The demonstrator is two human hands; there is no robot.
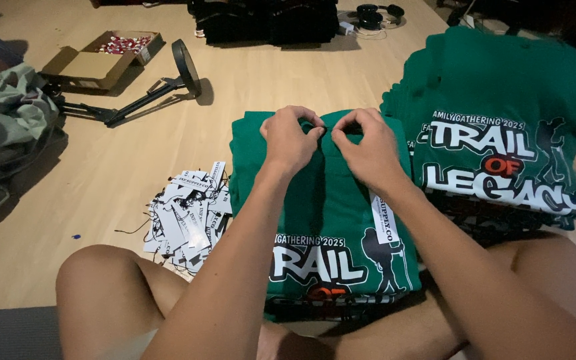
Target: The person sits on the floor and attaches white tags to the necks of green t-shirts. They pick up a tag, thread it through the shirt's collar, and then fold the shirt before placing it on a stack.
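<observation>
Wooden floor (248,87): cardboard box (95,63) (red-and-white bits (123,45))

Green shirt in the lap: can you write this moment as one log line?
left hand: pinching collar | right hand: pinching collar | green shirt: folded, on lap | paper tags: heap on floor beside it

The left hand (293,138) and right hand (366,150) hide the green shirt's (328,220) collar; its print is partly covered.

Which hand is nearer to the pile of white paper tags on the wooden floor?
Left. The left hand pinches the folded green shirt's collar above the pile of white paper tags; the right hand is farther across.
</observation>
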